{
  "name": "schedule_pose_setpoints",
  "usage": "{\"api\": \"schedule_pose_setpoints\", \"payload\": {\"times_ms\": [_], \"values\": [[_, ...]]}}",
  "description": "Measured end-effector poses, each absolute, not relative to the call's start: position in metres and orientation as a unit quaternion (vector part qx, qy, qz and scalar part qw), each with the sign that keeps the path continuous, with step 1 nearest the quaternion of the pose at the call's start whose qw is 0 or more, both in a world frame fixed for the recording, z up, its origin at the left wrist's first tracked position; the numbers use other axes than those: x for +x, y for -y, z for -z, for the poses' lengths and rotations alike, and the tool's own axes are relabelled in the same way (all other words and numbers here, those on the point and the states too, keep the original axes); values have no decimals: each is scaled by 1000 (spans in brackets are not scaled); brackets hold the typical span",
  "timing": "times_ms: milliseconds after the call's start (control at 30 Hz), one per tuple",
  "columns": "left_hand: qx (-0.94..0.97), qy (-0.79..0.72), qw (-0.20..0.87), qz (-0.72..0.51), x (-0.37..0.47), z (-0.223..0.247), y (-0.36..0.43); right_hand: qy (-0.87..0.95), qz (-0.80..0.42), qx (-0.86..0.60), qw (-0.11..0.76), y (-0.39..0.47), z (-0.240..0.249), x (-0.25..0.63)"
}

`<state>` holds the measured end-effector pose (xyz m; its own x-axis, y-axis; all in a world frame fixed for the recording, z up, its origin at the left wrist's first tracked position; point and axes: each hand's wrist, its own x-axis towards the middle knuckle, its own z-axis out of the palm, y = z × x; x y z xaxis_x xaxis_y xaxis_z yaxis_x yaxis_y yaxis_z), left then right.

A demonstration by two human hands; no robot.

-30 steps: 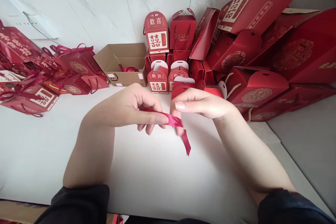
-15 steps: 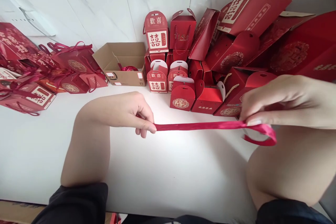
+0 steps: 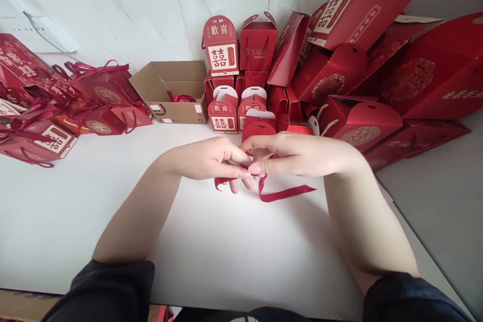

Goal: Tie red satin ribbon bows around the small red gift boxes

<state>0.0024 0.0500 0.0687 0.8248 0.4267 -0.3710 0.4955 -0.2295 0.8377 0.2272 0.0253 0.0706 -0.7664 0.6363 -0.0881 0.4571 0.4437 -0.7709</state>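
Observation:
Above the white table, my left hand (image 3: 211, 158) and my right hand (image 3: 290, 155) meet at the middle of the view. Both pinch a dark red ribbon (image 3: 283, 194) between thumb and fingers. One end of the ribbon trails to the right below my right hand; a short piece pokes out under my left fingers. The stretch between the fingertips is mostly hidden. Just behind my hands stand small red gift boxes (image 3: 223, 116), some partly covered by my right hand.
An open brown cardboard box (image 3: 181, 113) with ribbon inside stands at the back. Larger red gift boxes (image 3: 341, 73) are piled at the right. Ribbon-tied red boxes (image 3: 101, 85) crowd the left side of the white table (image 3: 226, 251). Behind is a marbled wall.
My right hand has moved left to meet my left hand. The ribbon, stretched straight between them before, is now gathered at the fingers with a loose end hanging right.

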Motion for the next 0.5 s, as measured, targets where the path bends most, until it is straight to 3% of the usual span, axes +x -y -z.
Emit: {"api": "schedule_pose_setpoints", "payload": {"times_ms": [133, 367, 500], "values": [[771, -344, 537, 5, -5, -75, -54, 837, -427, -320, 123, -29, -70, 234], [799, -382, 465, 3, -31, -91, -59, 792, -382, -466, 94, -14, -85, 282], [815, -380, 436, -47, -24, -87, -55, 798, -397, -439, 113, -13, -81, 278]]}}
